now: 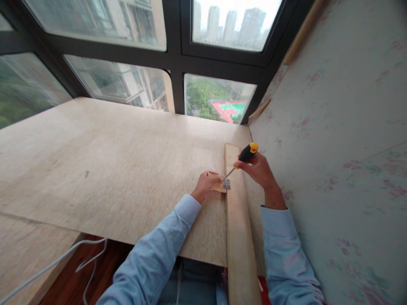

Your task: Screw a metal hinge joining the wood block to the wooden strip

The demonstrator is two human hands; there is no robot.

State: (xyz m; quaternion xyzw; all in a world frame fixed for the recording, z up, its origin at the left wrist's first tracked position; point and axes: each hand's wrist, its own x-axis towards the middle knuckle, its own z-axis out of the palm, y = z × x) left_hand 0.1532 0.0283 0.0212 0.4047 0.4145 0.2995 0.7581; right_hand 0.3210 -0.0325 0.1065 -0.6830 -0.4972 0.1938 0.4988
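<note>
My right hand (259,169) is closed around a screwdriver (244,156) with a black and yellow handle. Its tip points down-left at a small metal hinge (226,184). The hinge sits where a small wooden block (218,185) meets a long wooden plank (238,228). My left hand (205,185) is closed on the small block and presses it against the plank's left side. Both lie on a pale marble-pattern tabletop (121,169). Light blue sleeves cover both forearms.
A wall with faded floral wallpaper (337,140) rises close on the right. Dark-framed windows (178,59) stand behind the table. A white cable (63,258) hangs over the brown floor at lower left. A small dark speck (86,173) lies on the tabletop.
</note>
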